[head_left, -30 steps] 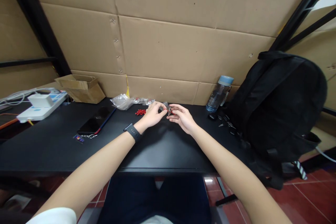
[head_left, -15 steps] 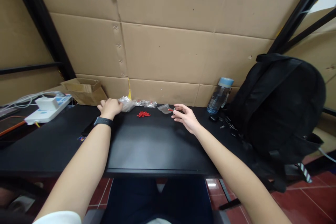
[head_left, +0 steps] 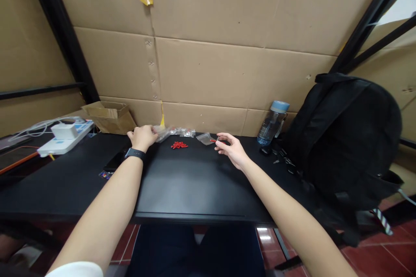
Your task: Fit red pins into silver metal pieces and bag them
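Observation:
My left hand (head_left: 143,137), with a dark watch on its wrist, reaches to the back of the black table. Its curled fingers grip the edge of a clear plastic bag (head_left: 163,134). My right hand (head_left: 232,149) is raised a little over the table, thumb and index finger pinching a small, thin silvery piece (head_left: 217,139). A bit of red shows beside those fingertips; whether it belongs to that piece I cannot tell. Between my hands lies a small heap of red pieces (head_left: 179,145). Just left of my right hand is a flat clear zip bag (head_left: 204,139).
Small clear packets (head_left: 186,133) lie along the cardboard wall (head_left: 201,73). On the left are an open brown paper box (head_left: 112,117), a white power strip (head_left: 66,139) and a dark flat object (head_left: 115,162). A bottle (head_left: 272,123), keys (head_left: 286,158) and a black backpack (head_left: 344,147) occupy the right.
The view has tilted slightly upward. My left hand has shifted a little to the right over the clear bag, covering more of it. My right hand keeps its pinch in nearly the same place.

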A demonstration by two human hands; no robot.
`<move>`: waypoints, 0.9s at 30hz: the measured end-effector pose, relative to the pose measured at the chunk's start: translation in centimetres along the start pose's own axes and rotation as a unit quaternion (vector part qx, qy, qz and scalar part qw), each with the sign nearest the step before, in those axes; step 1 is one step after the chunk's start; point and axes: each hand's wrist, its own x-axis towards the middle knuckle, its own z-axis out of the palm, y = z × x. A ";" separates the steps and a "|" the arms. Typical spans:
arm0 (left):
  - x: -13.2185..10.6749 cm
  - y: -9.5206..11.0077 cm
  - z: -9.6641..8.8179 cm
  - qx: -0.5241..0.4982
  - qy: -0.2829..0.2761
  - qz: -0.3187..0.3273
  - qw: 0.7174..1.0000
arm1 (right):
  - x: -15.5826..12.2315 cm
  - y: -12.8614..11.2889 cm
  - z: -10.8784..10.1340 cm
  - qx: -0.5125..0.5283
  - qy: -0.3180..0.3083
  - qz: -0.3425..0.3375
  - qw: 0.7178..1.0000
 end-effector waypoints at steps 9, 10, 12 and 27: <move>-0.9 1.8 -2.4 -0.066 0.154 0.004 0.986 | 0.0 -0.6 -0.2 -0.008 0.007 -0.011 1.000; -0.9 1.9 -2.4 -0.063 0.147 0.005 0.987 | 0.0 -0.7 -0.2 -0.008 0.007 -0.012 1.000; -0.8 1.9 -2.0 -0.054 0.125 0.002 0.991 | 0.0 -0.7 -0.3 -0.008 0.008 -0.012 1.000; -1.6 3.8 -2.9 -0.191 0.209 -0.015 0.959 | 0.2 -0.8 -0.9 -0.032 0.005 -0.029 0.999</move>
